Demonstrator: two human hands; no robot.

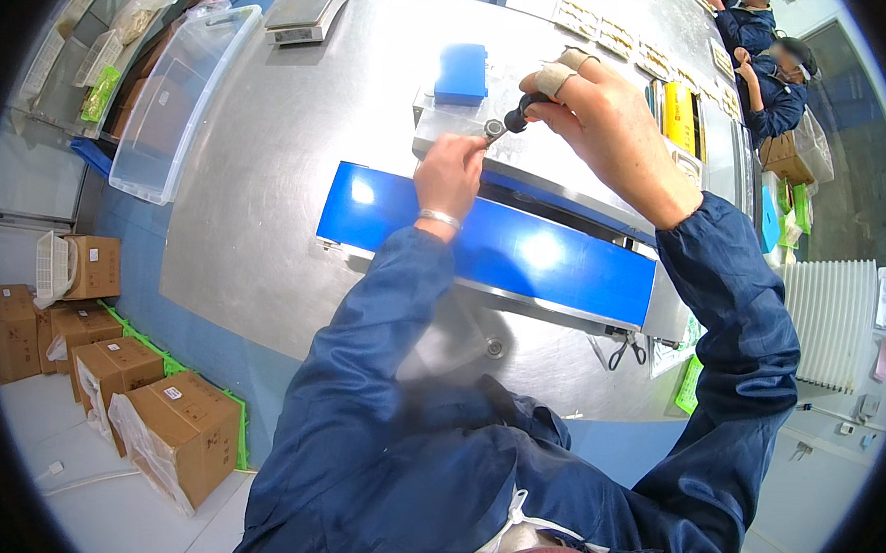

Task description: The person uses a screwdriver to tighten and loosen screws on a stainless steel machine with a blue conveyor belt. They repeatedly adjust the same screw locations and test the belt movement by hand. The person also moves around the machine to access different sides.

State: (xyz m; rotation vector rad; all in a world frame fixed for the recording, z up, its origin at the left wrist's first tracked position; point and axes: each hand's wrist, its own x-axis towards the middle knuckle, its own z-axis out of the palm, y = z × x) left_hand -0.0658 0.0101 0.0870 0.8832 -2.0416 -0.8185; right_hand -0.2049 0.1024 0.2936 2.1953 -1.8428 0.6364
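My left hand (448, 180) is above the metal machine with its fingers closed around a metal piece that has a round ring end (494, 128). To its right, my right hand (616, 125) pinches a rounded black knob (517, 117) between thumb and fingers. Knob and ring end meet or nearly meet; I cannot tell if they are one piece. Beige covers wrap some fingertips of the right hand. Beneath my hands lies a machine with a long blue belt (555, 250) and a metal housing (441, 126). A blue box (461, 74) stands on the housing behind the left hand.
The machine sits on a steel table (257, 197). Scissors (627, 350) lie near its right end, a scale (306, 15) at the back left. A clear plastic bin (184, 103) and cardboard boxes (180, 423) are on the left. Co-workers (773, 89) are at the far right.
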